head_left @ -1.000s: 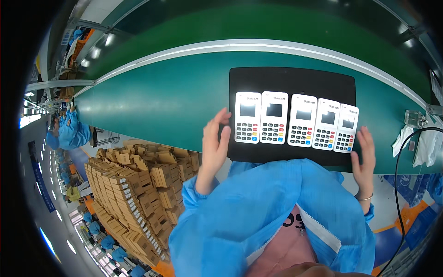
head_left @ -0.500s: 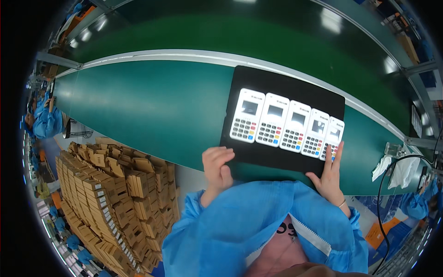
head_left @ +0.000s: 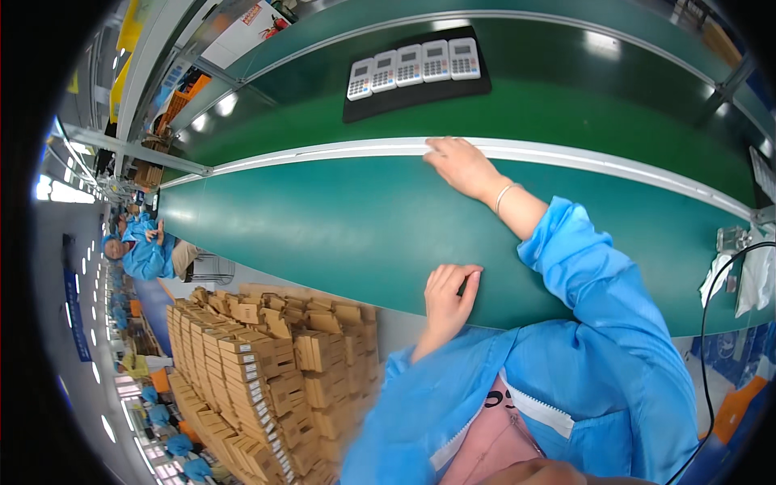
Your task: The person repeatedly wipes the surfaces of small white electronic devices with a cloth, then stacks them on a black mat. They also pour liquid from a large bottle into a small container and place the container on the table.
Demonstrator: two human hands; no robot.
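Note:
A black mat lies on the dark green surface beyond the metal rail. Side by side on it sit several white card payment terminals with small screens and keypads, out of reach of either hand. Stretched forward over the teal worktop, my right hand has its fingertips at the rail; it is open and holds nothing. Nearer my body, at the front edge of the worktop, my left hand is loosely bent with the thumb apart from the fingers. It is open, with nothing in it.
A silver rail divides the teal worktop from the dark green surface. Tall stacks of cardboard boxes stand at lower left. Rightward are a black cable and a white cloth. A co-worker in blue sits far left.
The black mat with the payment terminals has gone from the worktop to the dark green surface beyond the rail. My right hand has left it and reaches forward; the view has shifted left.

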